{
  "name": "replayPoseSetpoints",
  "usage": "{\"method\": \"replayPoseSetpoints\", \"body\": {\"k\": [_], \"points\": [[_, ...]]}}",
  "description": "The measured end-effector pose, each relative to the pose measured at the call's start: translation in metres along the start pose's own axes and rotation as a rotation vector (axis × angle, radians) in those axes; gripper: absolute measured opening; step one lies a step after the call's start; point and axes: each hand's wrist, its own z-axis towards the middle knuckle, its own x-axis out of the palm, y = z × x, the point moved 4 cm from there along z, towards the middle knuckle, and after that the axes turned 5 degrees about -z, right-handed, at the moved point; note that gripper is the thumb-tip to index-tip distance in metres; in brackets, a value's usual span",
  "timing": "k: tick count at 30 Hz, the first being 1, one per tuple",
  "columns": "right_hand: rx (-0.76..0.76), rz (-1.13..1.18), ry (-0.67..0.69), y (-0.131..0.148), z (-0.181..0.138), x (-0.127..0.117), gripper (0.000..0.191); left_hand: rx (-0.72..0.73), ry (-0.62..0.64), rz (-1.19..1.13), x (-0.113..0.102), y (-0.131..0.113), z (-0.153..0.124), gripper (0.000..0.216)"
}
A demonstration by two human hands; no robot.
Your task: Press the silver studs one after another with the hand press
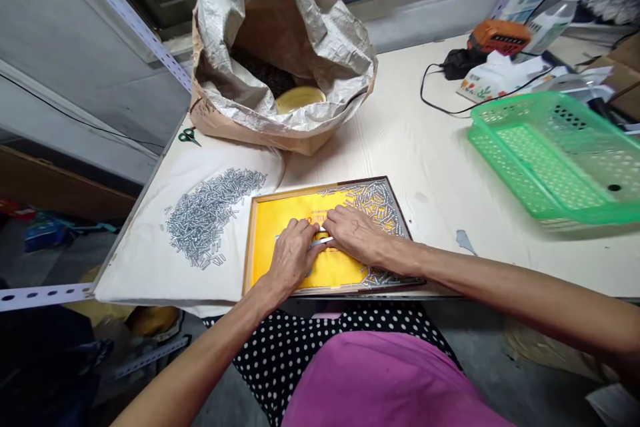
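Note:
My left hand [291, 252] and my right hand [356, 233] are close together over a shallow tray [248, 247] with a yellow bottom. Both have curled fingers around a slim whitish strip [321, 241], partly covered by the fingertips. Many small silvery metal pieces [377, 203], like short springs or screws, lie in the tray's right part, some of them under my right forearm. A bigger pile of such pieces [205, 213] rests on a white cloth [150, 260] left of the tray.
Behind the tray stands a large open sack [280, 130] with dark contents and a yellow dish [300, 99] inside. Green scissors [189, 137] lie by its left side. A green plastic basket [550, 207], an orange battery pack [500, 37] and a black cable [440, 109] are at the right.

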Motion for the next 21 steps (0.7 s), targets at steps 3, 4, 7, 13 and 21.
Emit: {"method": "replayPoseSetpoints", "body": {"k": [3,4,7,13,21], "points": [[-0.003,0.043,0.015,0.004,0.000,0.007,0.014,-0.021,-0.005,-0.001,0.003,-0.001,-0.001,0.017],[-0.001,0.040,0.023,0.004,0.000,0.007,0.014,-0.023,-0.002,-0.002,0.003,-0.001,-0.001,0.017],[0.015,0.007,0.031,-0.003,0.002,-0.001,0.022,-0.014,-0.043,0.023,0.004,-0.003,-0.005,0.016],[-0.058,-0.006,0.029,-0.028,0.014,-0.018,0.035,0.032,-0.194,0.242,0.012,-0.026,-0.026,0.017],[-0.075,-0.137,-0.125,-0.028,0.033,0.002,0.017,0.074,0.026,0.249,0.020,-0.045,-0.028,0.014]]}}
